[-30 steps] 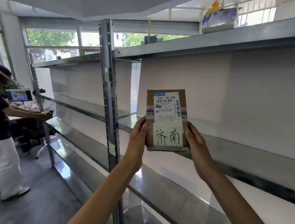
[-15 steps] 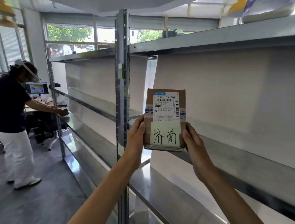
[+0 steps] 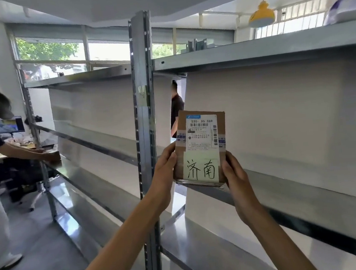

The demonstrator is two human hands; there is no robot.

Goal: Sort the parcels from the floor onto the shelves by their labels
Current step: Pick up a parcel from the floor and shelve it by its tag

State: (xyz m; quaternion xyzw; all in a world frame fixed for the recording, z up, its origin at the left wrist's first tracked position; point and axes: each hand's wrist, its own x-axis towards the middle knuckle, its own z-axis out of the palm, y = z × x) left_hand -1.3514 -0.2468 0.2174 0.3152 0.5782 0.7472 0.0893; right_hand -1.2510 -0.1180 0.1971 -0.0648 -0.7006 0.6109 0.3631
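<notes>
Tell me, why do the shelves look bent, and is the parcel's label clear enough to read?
Head view: the wide lens bows the top shelf toward the frame's edge; daylight washes out the windows and glares off the lower shelf; the parcel at centre is sharp, its handwritten label readable, the fine print not.

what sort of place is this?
Probably a parcel sorting room or small depot: long metal shelving, a cardboard parcel with a printed shipping label, and a monitor by the windows.
</notes>
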